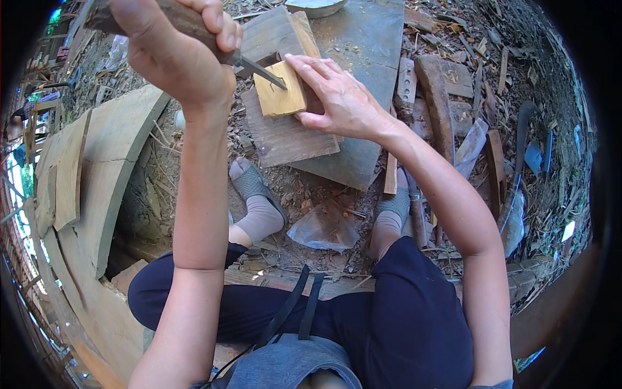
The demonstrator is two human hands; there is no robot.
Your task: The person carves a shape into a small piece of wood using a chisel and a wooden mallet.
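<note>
My left hand [184, 55] is wrapped round the thick, dark wooden handle of a chisel [260, 70]. Its narrow steel blade slants down to the right, and the tip meets the top of a small yellow wooden block [271, 100]. A dark mark or cut shows on the block near the tip. My right hand [340, 97] grips the block's right side, fingers along the far edge and thumb at the near corner. Under the block lies a weathered brown board [291, 146], resting on a larger grey slab [363, 152].
Large curved planks [123, 149] lean at the left. Wood scraps [437, 97] and a long dark-handled blade [518, 155] lie to the right. A clear plastic bag [324, 227] is on the dirt between my feet. A pale round object [316, 6] sits at the far edge.
</note>
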